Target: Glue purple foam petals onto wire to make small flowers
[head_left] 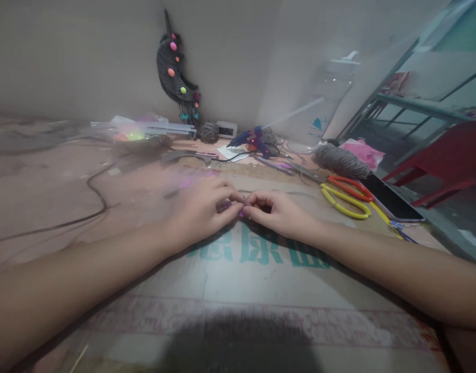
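Note:
My left hand and my right hand meet fingertip to fingertip over a flattened cardboard sheet with teal printed characters. Both hands are curled in a pinch around a small purple-pink piece that shows only as a speck between the fingers. What the piece is stays too small to name. Both forearms rest low over the cardboard.
Orange and yellow scissors and a black phone lie to the right. A ball of grey yarn and a blue glue gun sit behind. A dark crescent ornament leans on the wall. A black cable runs left. A red chair stands right.

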Motion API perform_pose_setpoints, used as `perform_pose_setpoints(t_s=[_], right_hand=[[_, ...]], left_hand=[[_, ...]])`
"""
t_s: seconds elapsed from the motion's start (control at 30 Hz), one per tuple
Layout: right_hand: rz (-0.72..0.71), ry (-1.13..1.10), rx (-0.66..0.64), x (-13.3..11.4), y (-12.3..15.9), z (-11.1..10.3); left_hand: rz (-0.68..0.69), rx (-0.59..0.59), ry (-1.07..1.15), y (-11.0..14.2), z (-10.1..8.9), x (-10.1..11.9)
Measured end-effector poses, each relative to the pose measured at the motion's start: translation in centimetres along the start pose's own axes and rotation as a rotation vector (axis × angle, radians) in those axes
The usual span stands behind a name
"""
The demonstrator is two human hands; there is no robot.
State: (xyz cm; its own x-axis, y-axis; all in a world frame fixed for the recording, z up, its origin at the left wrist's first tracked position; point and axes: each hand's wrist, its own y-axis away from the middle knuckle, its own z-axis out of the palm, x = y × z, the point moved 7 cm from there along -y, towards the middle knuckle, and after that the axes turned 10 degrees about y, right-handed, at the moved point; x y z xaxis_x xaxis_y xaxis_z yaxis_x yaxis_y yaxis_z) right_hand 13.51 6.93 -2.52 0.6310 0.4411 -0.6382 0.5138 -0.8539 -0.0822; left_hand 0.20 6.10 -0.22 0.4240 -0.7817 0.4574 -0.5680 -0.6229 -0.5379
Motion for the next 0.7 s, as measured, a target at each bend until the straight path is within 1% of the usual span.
perform_pose_setpoints(t_s=[0.23, 0.37, 0.5, 0.6, 0.7], right_hand=[[-0.033, 0.157, 0.010, -0.44, 0.03, 0.07], [-0.031, 0.187, -0.004, -0.43, -0.02, 0.25], [-0.044, 0.202, -0.001, -0.44, -0.04, 0.26], [-0.047, 0.185, -0.004, -0.41, -0.01, 0.25], [-0.033, 0.143, -0.009, -0.29, 0.02, 0.26]], left_hand=[[0.069, -0.061, -0.175, 0.05, 0.33, 0.37], [0.122, -0.078, -0.297, 0.14, 0.65, 0.63], [0.161, -0.092, -0.343, 0.23, 0.98, 0.77], [0.124, -0.096, -0.309, 0.19, 1.00, 0.51], [0.002, -0.095, -0.178, 0.01, 0.76, -0.19]])
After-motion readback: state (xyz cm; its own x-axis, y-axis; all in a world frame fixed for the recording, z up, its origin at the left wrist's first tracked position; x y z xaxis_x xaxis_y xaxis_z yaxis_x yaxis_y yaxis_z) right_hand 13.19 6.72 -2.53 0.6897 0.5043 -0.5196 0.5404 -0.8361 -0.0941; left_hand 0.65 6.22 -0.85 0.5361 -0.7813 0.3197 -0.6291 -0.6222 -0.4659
